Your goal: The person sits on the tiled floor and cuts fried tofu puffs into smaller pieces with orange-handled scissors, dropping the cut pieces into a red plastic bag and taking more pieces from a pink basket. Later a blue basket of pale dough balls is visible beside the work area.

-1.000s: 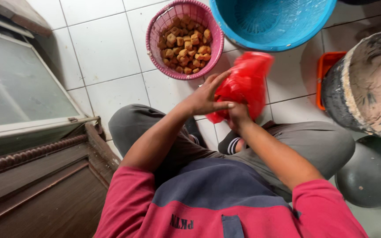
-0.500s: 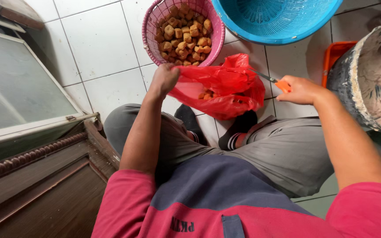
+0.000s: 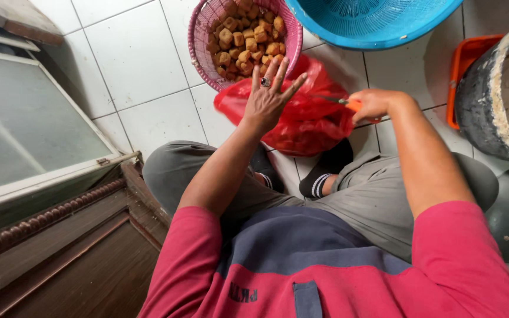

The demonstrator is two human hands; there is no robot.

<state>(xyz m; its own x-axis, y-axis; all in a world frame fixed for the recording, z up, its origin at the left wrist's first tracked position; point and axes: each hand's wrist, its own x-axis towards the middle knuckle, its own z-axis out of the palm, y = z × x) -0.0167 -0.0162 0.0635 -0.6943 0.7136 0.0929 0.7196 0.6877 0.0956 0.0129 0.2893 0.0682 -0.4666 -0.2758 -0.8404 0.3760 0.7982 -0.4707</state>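
My left hand (image 3: 269, 94) hovers with fingers spread over the near rim of a pink basket (image 3: 198, 44) full of brown fried cubes (image 3: 245, 38). It wears a ring and holds nothing. A red plastic bag (image 3: 310, 121) lies on the white tiled floor just below that hand, between my feet. My right hand (image 3: 375, 105) is shut on a knife with an orange handle (image 3: 353, 105), its thin blade pointing left over the bag.
A blue basket (image 3: 372, 23) stands at the top right. An orange container (image 3: 463, 65) and a large grey pot (image 3: 499, 88) are at the right. A glass-topped wooden cabinet (image 3: 36, 171) fills the left. My bent legs in grey trousers sit below.
The red bag went from held up in both hands to lying on the floor. My left hand let go and opened near the pink basket. My right hand took up the knife.
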